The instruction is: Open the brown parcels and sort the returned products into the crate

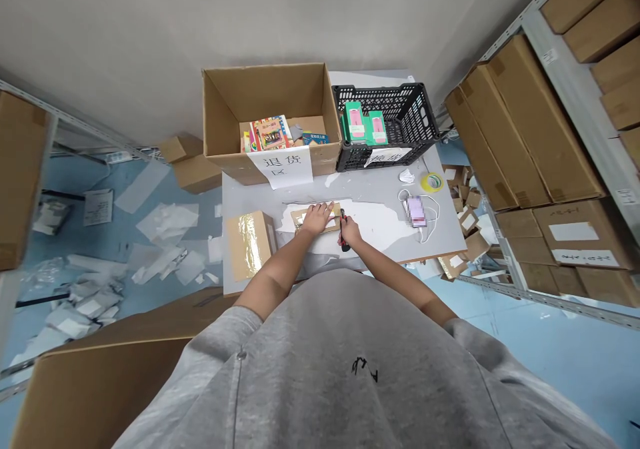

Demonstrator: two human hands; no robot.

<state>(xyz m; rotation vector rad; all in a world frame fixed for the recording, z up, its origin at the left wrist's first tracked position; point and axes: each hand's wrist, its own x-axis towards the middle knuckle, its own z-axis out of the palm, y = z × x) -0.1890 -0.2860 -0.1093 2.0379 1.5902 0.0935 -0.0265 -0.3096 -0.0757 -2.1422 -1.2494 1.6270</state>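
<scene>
My left hand (316, 218) lies with fingers stretched out on a small flat cardboard package (333, 211), pressing it against the table. Fingers wrapped round its handle, my right hand (352, 232) holds a red and black utility knife (343, 236) at the package's right end. The knife points away from me; whether its blade touches the cardboard I cannot tell. Under the package is a spread white sheet (373, 219). To the left stands a taped cardboard box (247, 246).
Behind my hands are an open carton (225, 162) of books and a black crate (425, 126) with green boxes (355, 119). A phone (416, 212) with a white cable and a tape roll (431, 182) lie right. Shelves with cartons (530, 122) flank the table; paper litters the floor.
</scene>
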